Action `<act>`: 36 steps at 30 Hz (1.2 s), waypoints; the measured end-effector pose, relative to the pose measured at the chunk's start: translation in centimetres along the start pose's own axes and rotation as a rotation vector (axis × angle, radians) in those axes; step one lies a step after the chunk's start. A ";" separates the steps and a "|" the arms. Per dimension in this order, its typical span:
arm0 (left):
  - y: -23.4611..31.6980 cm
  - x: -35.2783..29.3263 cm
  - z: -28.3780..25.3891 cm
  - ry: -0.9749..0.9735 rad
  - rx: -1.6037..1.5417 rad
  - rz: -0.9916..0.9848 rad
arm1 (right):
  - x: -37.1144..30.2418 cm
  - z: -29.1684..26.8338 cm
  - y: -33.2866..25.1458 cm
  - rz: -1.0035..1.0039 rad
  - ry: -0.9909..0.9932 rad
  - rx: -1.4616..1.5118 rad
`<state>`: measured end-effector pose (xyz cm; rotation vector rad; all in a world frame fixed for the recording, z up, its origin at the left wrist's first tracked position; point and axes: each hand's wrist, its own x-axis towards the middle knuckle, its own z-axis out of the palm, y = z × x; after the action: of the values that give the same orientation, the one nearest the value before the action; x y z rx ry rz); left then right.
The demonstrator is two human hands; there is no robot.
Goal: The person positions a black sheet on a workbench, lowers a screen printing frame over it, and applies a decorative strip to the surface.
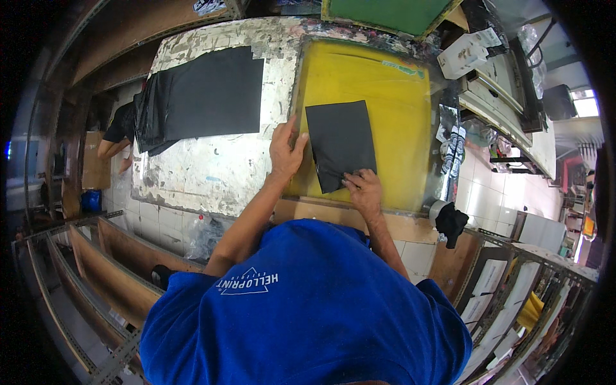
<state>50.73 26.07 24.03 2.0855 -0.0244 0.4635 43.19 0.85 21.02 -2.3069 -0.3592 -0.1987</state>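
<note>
A flat black plastic bag [341, 141] lies slightly tilted on a yellow panel [401, 128], its near end creased. My right hand [364, 190] pinches the bag's near edge, with fingers curled over it. Beside the bag's left edge is my left hand [287, 149], its thumb and fingers apart and holding nothing. Whether its fingertips touch the bag I cannot tell. To the left, a fanned stack of black plastic bags [212, 96] rests on a paint-spotted white table [218, 179].
A green panel [391, 14] stands at the far edge. A white box [463, 56] sits far right, and a black cloth [451, 224] hangs near the right corner. Shelving [115, 256] stands near left. Another person's arm [115, 149] shows beyond the table's left side.
</note>
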 end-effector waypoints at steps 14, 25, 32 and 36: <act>-2.1 -1.3 0.7 -0.458 0.496 0.190 | 1.1 -6.5 3.3 0.721 1.155 0.845; -5.4 4.6 0.6 -0.435 0.583 0.140 | 16.4 -15.3 -0.4 -0.102 0.865 -0.128; -5.8 5.3 1.9 -0.472 0.594 0.202 | 38.8 -29.0 -8.5 -0.440 0.917 -0.761; -6.2 5.3 0.9 -0.467 0.552 0.220 | 49.4 -31.5 -8.1 -0.240 0.610 -0.867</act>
<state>57.16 29.53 20.28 2.7121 -0.4476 0.1018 86.47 -7.10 60.60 -2.8384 -0.2507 -1.3670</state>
